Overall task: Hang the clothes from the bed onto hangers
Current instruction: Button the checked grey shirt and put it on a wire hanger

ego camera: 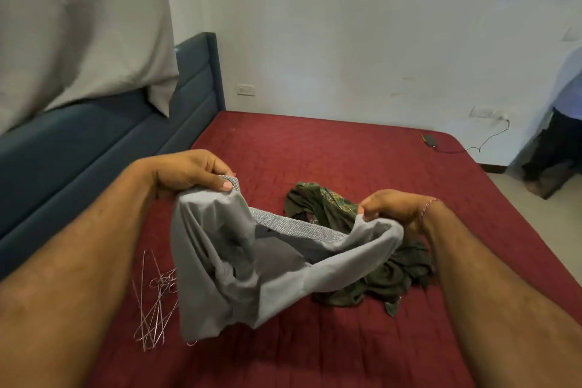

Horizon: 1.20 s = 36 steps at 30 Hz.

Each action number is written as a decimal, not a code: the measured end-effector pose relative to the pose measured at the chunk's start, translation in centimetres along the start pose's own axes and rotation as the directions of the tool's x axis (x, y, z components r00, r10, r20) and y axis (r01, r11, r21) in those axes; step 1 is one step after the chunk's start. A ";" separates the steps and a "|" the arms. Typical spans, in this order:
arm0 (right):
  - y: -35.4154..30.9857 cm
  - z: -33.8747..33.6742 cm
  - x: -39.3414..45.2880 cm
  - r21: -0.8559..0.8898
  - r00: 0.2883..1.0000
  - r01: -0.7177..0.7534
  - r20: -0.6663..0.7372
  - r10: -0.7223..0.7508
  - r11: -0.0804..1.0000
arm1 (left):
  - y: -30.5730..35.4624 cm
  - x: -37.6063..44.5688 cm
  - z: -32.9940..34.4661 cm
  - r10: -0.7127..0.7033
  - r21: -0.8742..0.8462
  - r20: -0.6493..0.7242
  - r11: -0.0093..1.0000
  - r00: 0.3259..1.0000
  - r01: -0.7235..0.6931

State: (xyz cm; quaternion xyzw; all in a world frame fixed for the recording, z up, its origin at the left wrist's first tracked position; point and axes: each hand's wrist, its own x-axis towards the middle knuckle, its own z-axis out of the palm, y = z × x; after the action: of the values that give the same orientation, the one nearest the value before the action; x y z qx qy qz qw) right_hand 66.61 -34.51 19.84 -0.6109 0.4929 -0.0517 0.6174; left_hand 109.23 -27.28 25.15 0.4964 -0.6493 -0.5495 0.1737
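Note:
I hold a grey garment [239, 277] with a silvery mesh trim above the red bed [330, 154]. My left hand [192, 172] pinches its trimmed edge at the upper left, thumb on top. My right hand [390, 206] grips the opposite edge, so the opening is stretched between both hands and the rest hangs down. Behind it a crumpled dark green garment [362, 264] with a checked patch lies on the bed. Several thin wire hangers [154, 302] lie in a tangle on the bed, left of the grey cloth and partly hidden by it.
A blue padded headboard [94, 142] runs along the left, with a pale curtain [78, 28] hanging over it. A small dark device on a cable [429, 140] lies at the bed's far right corner. A person's legs [557, 148] stand at the right edge.

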 end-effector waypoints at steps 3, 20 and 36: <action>-1.1 -0.7 -1.8 0.130 0.986 0.093 0.123 -0.109 0.987 | 1.7 -0.9 0.0 0.017 -0.078 -0.019 0.997 1.000 -0.019; 5.6 7.9 10.5 -0.048 0.360 0.145 -0.928 -0.097 0.988 | -9.7 12.2 6.6 0.191 0.197 -0.827 0.979 0.528 -0.045; 48.7 27.9 38.7 0.048 0.491 0.413 -0.853 -0.178 0.909 | -58.6 25.2 32.3 -0.055 -0.155 -0.869 0.974 0.491 -0.166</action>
State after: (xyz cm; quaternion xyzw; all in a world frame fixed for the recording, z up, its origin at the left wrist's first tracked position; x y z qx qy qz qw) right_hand 78.81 -28.52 -46.98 -0.5063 0.6017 -0.5015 0.3608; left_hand 99.62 -25.19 -45.63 0.6615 -0.4244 -0.2865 0.5480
